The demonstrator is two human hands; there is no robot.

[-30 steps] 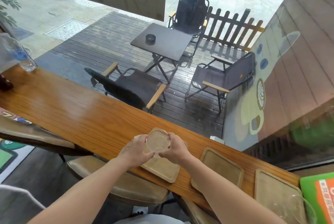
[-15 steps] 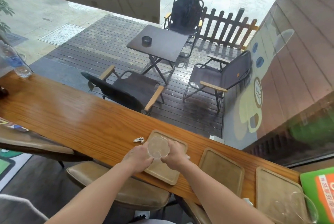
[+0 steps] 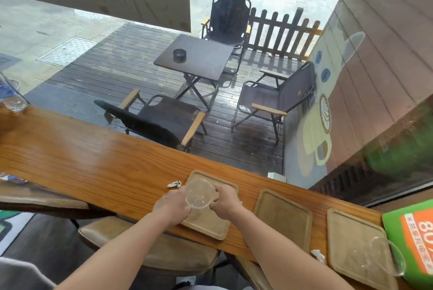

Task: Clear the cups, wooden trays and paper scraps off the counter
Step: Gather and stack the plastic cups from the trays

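Gripping a clear round plastic cup (image 3: 199, 193) from both sides, the 2 hands meet above the near edge of the long orange-brown wooden desk (image 3: 93, 160). The left hand (image 3: 172, 205) curls its fingers around the cup's left wall, and the right hand (image 3: 225, 200) pinches the right wall between thumb and fingers. The cup is upright with its open mouth facing the camera, held over the leftmost pale square wooden tray (image 3: 208, 221); whether its base touches the tray cannot be told.

Just left of that tray, a small crumpled white paper scrap (image 3: 174, 184) lies on the desk. To the right, a second square wooden tray (image 3: 283, 219) lies flat with nothing on it, and beyond it a third wooden tray (image 3: 351, 247) carries a second clear cup (image 3: 386, 257) near its right end. Another white paper scrap (image 3: 318, 255) lies between these 2 trays at the desk's near edge. A green and orange printed card (image 3: 412, 238) lies at the far right, and a clear water bottle (image 3: 11, 95) stands at the far left end.
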